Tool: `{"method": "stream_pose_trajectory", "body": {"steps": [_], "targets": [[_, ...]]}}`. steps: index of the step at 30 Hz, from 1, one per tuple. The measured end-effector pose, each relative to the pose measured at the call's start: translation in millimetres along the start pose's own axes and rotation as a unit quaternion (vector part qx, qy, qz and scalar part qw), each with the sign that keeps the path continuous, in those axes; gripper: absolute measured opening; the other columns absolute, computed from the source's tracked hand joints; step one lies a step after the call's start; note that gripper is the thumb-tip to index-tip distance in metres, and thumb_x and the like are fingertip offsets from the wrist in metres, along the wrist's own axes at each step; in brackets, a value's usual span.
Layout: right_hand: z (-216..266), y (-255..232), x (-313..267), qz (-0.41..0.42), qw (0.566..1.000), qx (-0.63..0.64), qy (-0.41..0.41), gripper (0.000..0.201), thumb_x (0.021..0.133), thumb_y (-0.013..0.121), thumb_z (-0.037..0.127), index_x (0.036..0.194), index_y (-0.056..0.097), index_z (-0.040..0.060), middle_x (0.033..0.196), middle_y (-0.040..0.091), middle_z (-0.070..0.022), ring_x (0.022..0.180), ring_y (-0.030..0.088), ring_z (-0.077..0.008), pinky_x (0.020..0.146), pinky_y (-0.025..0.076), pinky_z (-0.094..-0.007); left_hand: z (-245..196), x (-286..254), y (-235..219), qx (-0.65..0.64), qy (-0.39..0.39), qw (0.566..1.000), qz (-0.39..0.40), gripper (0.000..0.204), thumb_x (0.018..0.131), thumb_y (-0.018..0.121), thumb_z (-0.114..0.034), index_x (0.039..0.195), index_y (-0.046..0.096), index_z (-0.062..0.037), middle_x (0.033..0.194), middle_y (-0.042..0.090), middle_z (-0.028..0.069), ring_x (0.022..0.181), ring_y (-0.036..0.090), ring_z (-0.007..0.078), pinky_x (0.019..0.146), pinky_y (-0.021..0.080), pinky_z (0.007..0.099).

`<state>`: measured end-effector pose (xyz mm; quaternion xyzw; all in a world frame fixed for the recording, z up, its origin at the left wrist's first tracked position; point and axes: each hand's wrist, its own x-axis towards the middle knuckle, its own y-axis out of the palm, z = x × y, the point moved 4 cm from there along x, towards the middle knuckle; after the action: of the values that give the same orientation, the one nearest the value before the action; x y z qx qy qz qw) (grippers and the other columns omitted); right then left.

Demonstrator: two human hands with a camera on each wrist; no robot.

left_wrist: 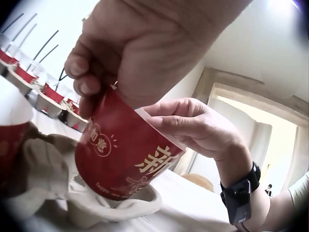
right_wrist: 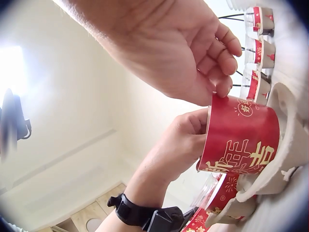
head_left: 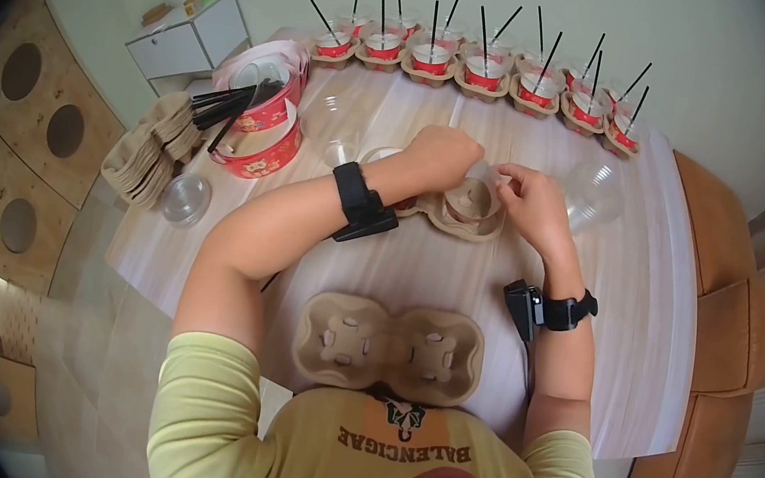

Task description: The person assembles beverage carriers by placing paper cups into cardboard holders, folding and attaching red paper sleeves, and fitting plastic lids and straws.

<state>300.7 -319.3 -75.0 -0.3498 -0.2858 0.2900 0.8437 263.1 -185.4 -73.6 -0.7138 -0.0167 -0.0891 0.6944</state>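
Note:
A red paper cup [left_wrist: 125,150] with gold lettering sits tilted in one hollow of a moulded pulp cup carrier [head_left: 487,226]. My left hand [head_left: 443,158] is at its far-left rim, fingers curled and pinching the edge. Across from it, my right hand [head_left: 535,210] pinches the rim between thumb and fingertips. In the right wrist view the red cup [right_wrist: 241,135] stands between both hands, its wall facing the camera. A second red cup [left_wrist: 12,130] occupies the carrier's other hollow, partly hidden by my left forearm in the head view.
Carriers of red cups with black straws [head_left: 484,72] line the back. Clear plastic cups [head_left: 594,195] lie right; another clear stack [head_left: 335,125] lies left. Red buckets [head_left: 263,149], black straws [head_left: 225,104] and stacked carriers [head_left: 133,170] stand left. Another carrier [head_left: 391,314] lies near my body.

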Motion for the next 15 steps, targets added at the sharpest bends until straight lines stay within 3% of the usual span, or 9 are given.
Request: {"method": "stream_pose_trajectory", "body": {"steps": [5,11,13,14,15], "targets": [[-3.3,9.3,0.5,-0.044,0.995,-0.085,-0.016,0.016,0.071,0.054,0.013,0.083,0.064,0.0068,0.07,0.06,-0.0158,0.068,0.058,-0.033,0.062,0.047,-0.0407,3.8,-3.6,2.4,-0.014,-0.002,1.0,-0.01,0.017,0.069,0.06,-0.014,0.084,0.059,-0.0082,0.072,0.061,0.0127,0.071,0.059,0.0316,0.06,0.046,0.0418],[1.4,8.2,-2.9,-0.07,0.982,-0.169,-0.038,0.011,0.069,0.056,0.014,0.071,0.063,0.0065,0.067,0.06,-0.0154,0.065,0.059,-0.0326,0.061,0.047,-0.0412,-6.6,-21.9,-14.6,-0.068,-0.002,0.994,-0.083,0.035,0.071,0.063,-0.023,0.1,0.053,-0.0056,0.089,0.058,0.0142,0.082,0.056,0.032,0.068,0.045,0.0393],[-3.2,12.6,-1.4,-0.066,0.979,-0.187,-0.044,0.01,0.069,0.057,0.015,0.069,0.063,0.0066,0.066,0.06,-0.0153,0.064,0.059,-0.0323,0.061,0.047,-0.0408,-7.5,-30.8,-3.4,-0.108,0.065,0.988,-0.085,0.046,0.071,0.064,-0.028,0.106,0.048,-0.0043,0.105,0.052,0.0194,0.087,0.056,0.0324,0.069,0.047,0.0389],[-4.7,15.1,-0.4,-0.061,0.976,-0.204,-0.05,0.01,0.069,0.057,0.016,0.067,0.062,0.0067,0.065,0.059,-0.0151,0.063,0.059,-0.0321,0.06,0.047,-0.0404,-6.7,-37.4,4.6,-0.108,0.065,0.988,-0.086,0.046,0.071,0.064,-0.028,0.106,0.048,-0.0043,0.105,0.052,0.0194,0.087,0.056,0.0324,0.069,0.047,0.0389],[-5.0,15.8,0.2,-0.062,0.976,-0.204,-0.051,0.01,0.069,0.057,0.016,0.067,0.062,0.0067,0.065,0.059,-0.0151,0.063,0.059,-0.0321,0.06,0.047,-0.0404,-9.4,-45.2,13.2,-0.104,0.098,0.986,-0.086,0.053,0.071,0.065,-0.029,0.113,0.044,-0.0036,0.112,0.047,0.0211,0.096,0.052,0.0331,0.075,0.045,0.0392]]}}
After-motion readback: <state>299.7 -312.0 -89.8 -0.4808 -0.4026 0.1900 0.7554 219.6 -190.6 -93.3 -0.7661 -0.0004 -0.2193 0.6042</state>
